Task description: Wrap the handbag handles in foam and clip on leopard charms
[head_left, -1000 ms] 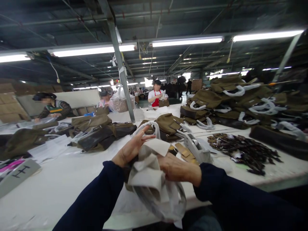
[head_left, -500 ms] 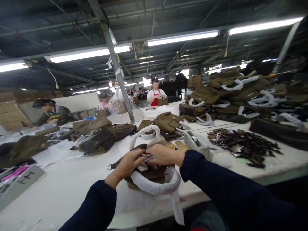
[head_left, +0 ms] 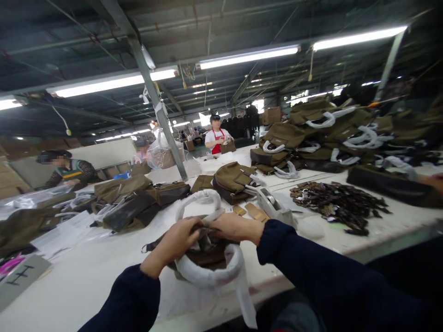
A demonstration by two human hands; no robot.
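Observation:
A brown handbag point(head_left: 218, 262) sits on the table right in front of me, its mouth facing up. Its near handle point(head_left: 211, 275) is wrapped in white padding, with a loose white strip hanging over the table's edge. The far wrapped handle point(head_left: 199, 197) stands up behind my hands. My left hand point(head_left: 177, 240) is closed at the left of the bag's mouth, fingertips curled at its far rim. From the other side my right hand point(head_left: 232, 227) pinches the same rim, its fingertips partly hidden. Crumpled grey lining point(head_left: 206, 241) shows between the hands.
To the right lie a tape dispenser point(head_left: 273, 205), a heap of dark small pieces point(head_left: 341, 203) and a large pile of olive bags point(head_left: 287, 136). More bags point(head_left: 128, 203) lie left, near a box marked in black point(head_left: 22, 281). Another person's hand point(head_left: 432, 180) reaches in at right.
The view has swung slightly right. My fingers have shifted from inside the bag's mouth to its far rim, and more lining shows. Another person's hand has appeared at the right edge.

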